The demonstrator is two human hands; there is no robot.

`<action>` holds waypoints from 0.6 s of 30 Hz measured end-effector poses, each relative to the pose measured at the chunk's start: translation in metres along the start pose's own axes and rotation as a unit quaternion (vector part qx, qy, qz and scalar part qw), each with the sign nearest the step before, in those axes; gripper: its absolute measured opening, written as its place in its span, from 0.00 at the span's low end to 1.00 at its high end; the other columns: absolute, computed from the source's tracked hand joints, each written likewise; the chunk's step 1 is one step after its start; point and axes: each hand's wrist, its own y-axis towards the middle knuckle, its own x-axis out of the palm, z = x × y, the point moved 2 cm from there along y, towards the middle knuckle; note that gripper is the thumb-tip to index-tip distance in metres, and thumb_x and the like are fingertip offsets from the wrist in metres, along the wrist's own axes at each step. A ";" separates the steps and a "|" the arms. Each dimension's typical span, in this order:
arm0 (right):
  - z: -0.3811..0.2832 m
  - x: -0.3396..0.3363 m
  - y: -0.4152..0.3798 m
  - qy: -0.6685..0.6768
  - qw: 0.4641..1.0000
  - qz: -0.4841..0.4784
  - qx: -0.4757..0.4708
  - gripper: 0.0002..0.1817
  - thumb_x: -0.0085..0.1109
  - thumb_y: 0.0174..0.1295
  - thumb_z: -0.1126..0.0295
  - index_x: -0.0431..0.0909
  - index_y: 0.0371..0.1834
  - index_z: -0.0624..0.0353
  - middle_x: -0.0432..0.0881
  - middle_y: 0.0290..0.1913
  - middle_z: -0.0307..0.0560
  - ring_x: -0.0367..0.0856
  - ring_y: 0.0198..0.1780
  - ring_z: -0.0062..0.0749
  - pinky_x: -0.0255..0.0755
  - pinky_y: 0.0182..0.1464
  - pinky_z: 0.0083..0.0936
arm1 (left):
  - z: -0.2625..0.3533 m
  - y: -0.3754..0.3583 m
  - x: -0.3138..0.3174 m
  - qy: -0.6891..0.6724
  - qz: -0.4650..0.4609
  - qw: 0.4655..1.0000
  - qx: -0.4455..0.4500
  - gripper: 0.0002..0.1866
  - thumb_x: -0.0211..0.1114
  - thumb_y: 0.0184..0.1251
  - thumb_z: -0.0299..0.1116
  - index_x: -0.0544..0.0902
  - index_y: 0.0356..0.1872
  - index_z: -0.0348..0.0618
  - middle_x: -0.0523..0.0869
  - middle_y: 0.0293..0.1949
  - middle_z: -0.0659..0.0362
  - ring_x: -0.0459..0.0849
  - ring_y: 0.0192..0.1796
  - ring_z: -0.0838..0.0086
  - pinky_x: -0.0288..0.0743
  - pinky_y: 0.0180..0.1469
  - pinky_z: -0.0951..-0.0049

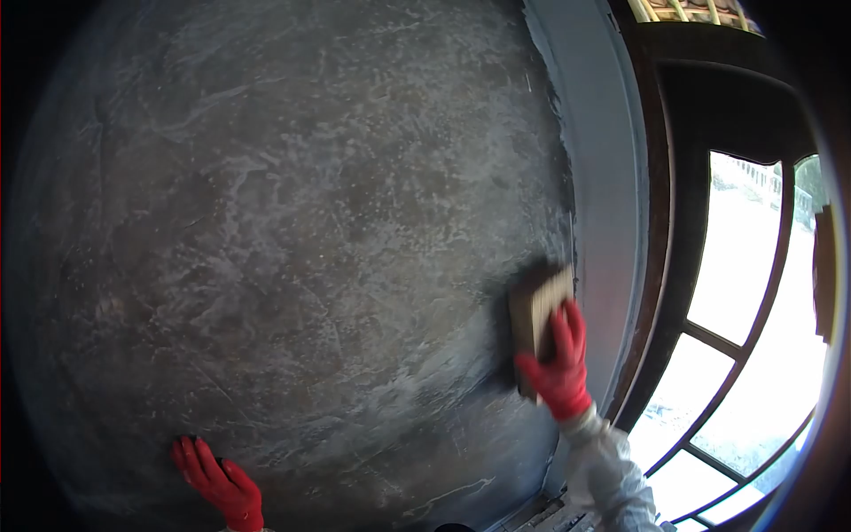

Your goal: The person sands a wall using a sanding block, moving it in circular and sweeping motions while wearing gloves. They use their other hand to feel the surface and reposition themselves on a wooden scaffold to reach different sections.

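Note:
A mottled dark grey wall [319,239] with whitish streaks fills most of the head view. On its right side my right hand [561,362], in a red glove, grips a pale wooden block [536,310] that lies against the wall near its right edge. The block is slightly blurred. Low on the left, my left hand [217,483], also in a red glove, rests on the wall with its fingers stretched out and nothing in it.
A pale grey strip [612,195] borders the wall on the right. Beyond it stands a dark frame [722,106] with bright glass panes [740,248]. Something dark, partly cut off, shows at the bottom edge.

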 end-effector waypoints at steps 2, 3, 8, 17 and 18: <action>-0.007 0.000 0.067 0.003 0.999 0.047 0.003 0.48 0.77 0.39 0.66 0.65 0.69 0.55 0.63 0.70 0.62 0.66 0.66 0.59 0.65 0.64 0.47 | 0.000 0.000 0.000 0.005 -0.003 1.000 0.003 0.25 0.44 0.72 0.36 0.68 0.63 0.26 0.67 0.65 0.36 0.64 0.67 0.35 0.58 0.66 0.38; -0.007 0.006 0.082 0.003 0.999 0.049 0.002 0.48 0.77 0.39 0.66 0.65 0.69 0.55 0.63 0.70 0.62 0.66 0.66 0.59 0.65 0.64 0.47 | 0.000 0.000 0.001 0.012 -0.005 1.000 0.003 0.25 0.43 0.73 0.35 0.68 0.63 0.26 0.67 0.66 0.36 0.64 0.67 0.35 0.58 0.66 0.38; -0.010 0.010 0.042 -0.039 0.999 0.032 0.004 0.47 0.73 0.46 0.59 0.62 0.71 0.59 0.60 0.70 0.67 0.63 0.66 0.66 0.63 0.65 0.52 | -0.003 -0.003 0.003 0.023 0.007 1.000 0.021 0.25 0.42 0.75 0.34 0.65 0.67 0.28 0.65 0.69 0.39 0.61 0.71 0.40 0.55 0.69 0.45; 0.010 0.013 -0.125 -0.052 0.998 -0.027 0.000 0.54 0.77 0.40 0.55 0.56 0.72 0.56 0.60 0.68 0.68 0.65 0.62 0.72 0.66 0.59 0.60 | -0.001 -0.001 -0.001 0.016 -0.008 1.000 0.008 0.25 0.41 0.74 0.35 0.66 0.66 0.27 0.66 0.68 0.37 0.62 0.70 0.39 0.56 0.69 0.42; 0.006 0.011 -0.088 -0.043 0.999 -0.012 -0.007 0.52 0.77 0.41 0.56 0.58 0.71 0.56 0.61 0.68 0.67 0.66 0.62 0.71 0.67 0.59 0.59 | 0.001 0.000 -0.001 0.025 -0.010 1.000 0.009 0.25 0.41 0.75 0.34 0.65 0.68 0.28 0.65 0.69 0.38 0.61 0.71 0.41 0.55 0.69 0.46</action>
